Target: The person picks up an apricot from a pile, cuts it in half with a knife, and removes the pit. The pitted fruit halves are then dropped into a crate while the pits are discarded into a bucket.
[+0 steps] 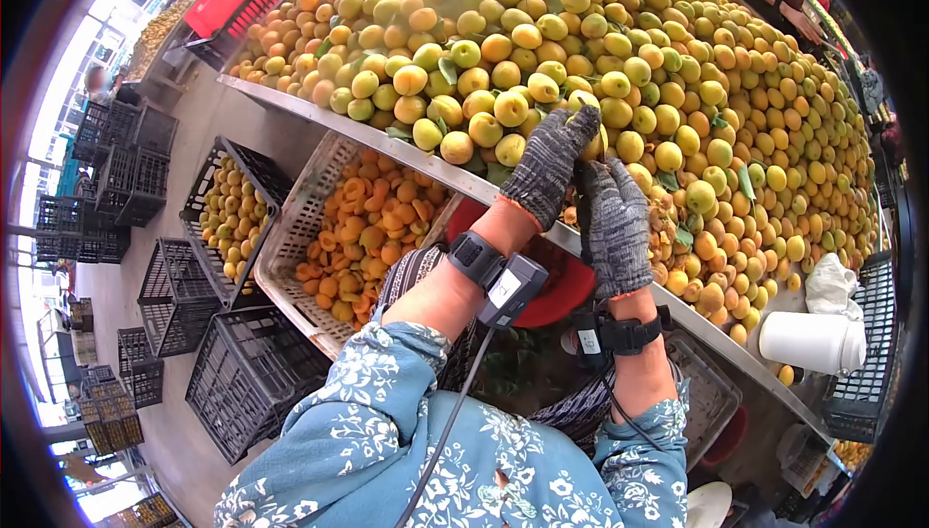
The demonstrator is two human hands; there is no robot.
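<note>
Below the worktop [290, 105] sits a white crate [290, 233] of halved fruit; black crates [247, 378] stand nearby; a white jar [811, 341] lies at the right.

Left forearm [435, 301]: bare, emerging from a blue floral fabric sleeve [348, 422] at 7 o'clock and extended toward 1 o'clock. The left wrist carries a black strap-mounted sensor unit [498, 281], and its thin black cable [445, 431] trails toward 6 o'clock.

Left hand [552, 165]: covered by a dark grey knitted glove [537, 184] with an orange cuff. Fingertips are curled over. The palm is hidden.

Right forearm [644, 373]: near vertical, rising from 5 o'clock. The wrist carries a second black strap [624, 334].

Right hand [612, 223]: gloved in the same type, back toward the camera. Fingers are together and point to 12 o'clock, just beside the left hand on its 4 o'clock side.
</note>
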